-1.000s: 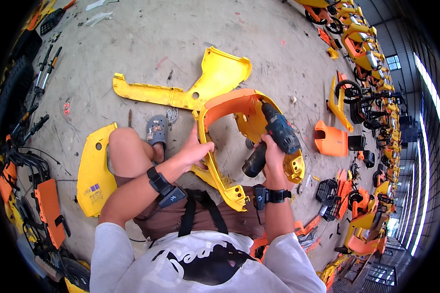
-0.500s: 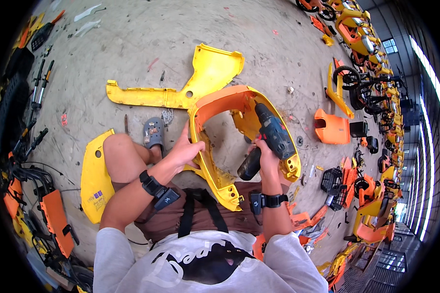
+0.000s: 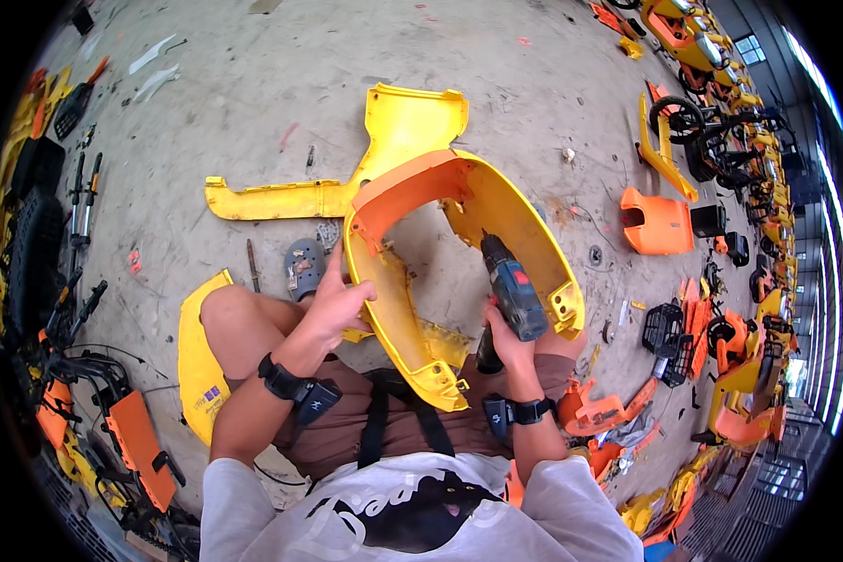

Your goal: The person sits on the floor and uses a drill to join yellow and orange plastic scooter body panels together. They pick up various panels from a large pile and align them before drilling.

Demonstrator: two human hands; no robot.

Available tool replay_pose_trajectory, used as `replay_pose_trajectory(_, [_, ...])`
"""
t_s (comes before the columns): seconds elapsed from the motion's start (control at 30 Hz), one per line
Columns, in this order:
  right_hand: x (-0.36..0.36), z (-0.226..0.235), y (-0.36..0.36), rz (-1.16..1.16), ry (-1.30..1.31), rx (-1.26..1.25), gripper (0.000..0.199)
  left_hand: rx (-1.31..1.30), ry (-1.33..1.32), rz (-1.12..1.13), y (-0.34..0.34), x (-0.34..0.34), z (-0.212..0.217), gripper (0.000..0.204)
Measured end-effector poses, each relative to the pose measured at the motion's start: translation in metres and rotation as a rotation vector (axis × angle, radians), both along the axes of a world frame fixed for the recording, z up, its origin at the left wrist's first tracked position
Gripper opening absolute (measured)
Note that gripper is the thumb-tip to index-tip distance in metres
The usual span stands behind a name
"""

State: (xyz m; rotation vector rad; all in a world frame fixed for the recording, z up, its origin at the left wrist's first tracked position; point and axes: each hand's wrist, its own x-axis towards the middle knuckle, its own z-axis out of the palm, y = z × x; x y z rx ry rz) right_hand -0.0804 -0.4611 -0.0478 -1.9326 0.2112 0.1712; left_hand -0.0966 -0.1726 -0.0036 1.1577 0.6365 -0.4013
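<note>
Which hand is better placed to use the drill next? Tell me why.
The right hand, likely: it grips the drill, whereas the left hand holds the yellow-and-orange shell by its rim.

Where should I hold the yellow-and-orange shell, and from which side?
Probably grip the shell by its left wall, coming from the left: the rim stands exposed as an edge, so the thumb can go over it with fingers outside, as the left hand does. The right side looks more awkward: the drill, in the right hand, overlaps that wall in view.
</note>
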Motion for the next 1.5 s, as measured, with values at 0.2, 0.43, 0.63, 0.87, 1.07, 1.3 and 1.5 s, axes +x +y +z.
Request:
replay_pose_trajectory(0.2, [0.012, -0.004, 0.013, 0.046, -0.106, -0.073, 0.015, -0.029, -0.01, 0.037, -0.005, 0.007, 0.003, 0.093])
replay_pose_trajectory(0.43, [0.068, -0.031, 0.029, 0.006, 0.112, 0.17, 0.02, -0.108, 0.023, 0.079, 0.006, 0.014, 0.001, 0.089])
replay_pose_trajectory(0.63, [0.095, -0.059, 0.011, 0.214, 0.049, 0.169, 0.023, -0.16, 0.04, 0.128, 0.023, 0.014, 0.0, 0.088])
replay_pose_trajectory(0.87, [0.12, -0.119, 0.023, 0.164, 0.13, 0.255, 0.019, -0.198, -0.009, 0.169, 0.037, 0.018, -0.01, 0.087])
replay_pose_trajectory(1.07, [0.127, -0.125, 0.038, 0.058, 0.2, 0.27, 0.017, -0.16, 0.017, 0.228, 0.04, 0.024, -0.008, 0.072])
replay_pose_trajectory(1.3, [0.132, -0.111, 0.04, -0.012, 0.174, 0.274, 0.011, -0.244, -0.008, 0.318, 0.043, 0.031, -0.002, 0.06])
replay_pose_trajectory(1.5, [0.145, -0.099, 0.055, 0.011, 0.231, 0.404, 0.01, -0.321, -0.059, 0.325, 0.047, 0.033, -0.009, 0.053])
